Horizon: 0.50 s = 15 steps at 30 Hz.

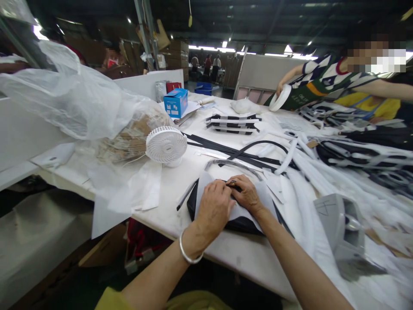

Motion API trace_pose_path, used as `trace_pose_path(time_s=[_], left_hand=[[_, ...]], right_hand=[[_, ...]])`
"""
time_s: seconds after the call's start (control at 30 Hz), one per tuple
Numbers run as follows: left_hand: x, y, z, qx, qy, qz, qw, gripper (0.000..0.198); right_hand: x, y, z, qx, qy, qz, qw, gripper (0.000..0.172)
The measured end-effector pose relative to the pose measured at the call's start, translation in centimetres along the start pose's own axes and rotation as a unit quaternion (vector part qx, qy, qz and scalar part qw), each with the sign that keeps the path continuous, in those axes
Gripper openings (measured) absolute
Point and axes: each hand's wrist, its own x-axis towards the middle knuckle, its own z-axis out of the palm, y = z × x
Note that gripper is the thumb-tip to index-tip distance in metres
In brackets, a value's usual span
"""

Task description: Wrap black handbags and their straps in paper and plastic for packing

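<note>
A black bag [245, 225] lies on the worktable near its front edge, with a sheet of thin white paper [201, 189] spread over it. Its handle [238, 163], arched at the far side, looks wrapped in clear plastic. My left hand [215, 206], a bangle at its wrist, is closed with bent fingers over the middle of the bag. Just beside it, my right hand [245, 193] is closed on a dark part of the bag that has a small gold-coloured glint. Both sets of fingertips are partly hidden, and the hands nearly touch.
A white fan [166, 145] and a blue box [176, 103] stand left. Black strips [226, 148] lie behind the bag. Right are white wrapped tubes [309, 172], a grey tape dispenser [340, 224] and piled black straps [351, 155]. A co-worker [322, 86] holds a white roll [280, 98].
</note>
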Motion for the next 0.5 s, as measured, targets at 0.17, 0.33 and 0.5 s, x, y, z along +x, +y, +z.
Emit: trace_pose_path(time_s=[0.17, 0.33, 0.5], left_hand=[[-3.5, 0.2, 1.2, -0.046, -0.078, 0.172, 0.981, 0.045], [-4.7, -0.8, 2.7, -0.05, -0.058, 0.134, 0.988, 0.057], [-4.2, -0.8, 2.4, -0.082, -0.056, 0.112, 0.989, 0.06]], right_hand=[[0.2, -0.6, -0.3, 0.002, -0.021, 0.003, 1.0, 0.014], [0.4, -1.7, -1.8, 0.01, -0.089, 0.058, 0.994, 0.017], [-0.2, -2.7, -3.7, 0.073, -0.147, 0.17, 0.972, 0.022]])
